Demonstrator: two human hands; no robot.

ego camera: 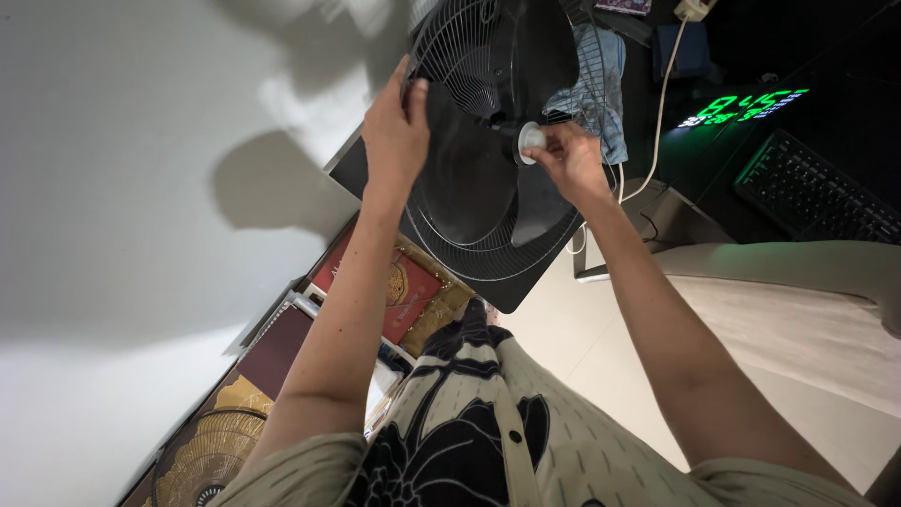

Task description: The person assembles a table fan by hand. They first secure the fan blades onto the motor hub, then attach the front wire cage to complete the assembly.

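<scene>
A black fan with dark blades (469, 169) and a wire rear guard (460, 56) faces me; its front grille is off. My left hand (396, 131) grips the edge of a blade near the guard's rim. The fingers of my right hand (568, 160) pinch a small white round cap (532, 141) at the fan's hub. My forearms reach up from the bottom of the view over a patterned shirt (469, 432).
A white wall (141, 188) fills the left. Red and gold framed items (413, 291) lean below the fan. A green-lit digital clock (746, 105), a dark keyboard (817, 192), a white cable (662, 113) and blue cloth (601, 84) sit at right.
</scene>
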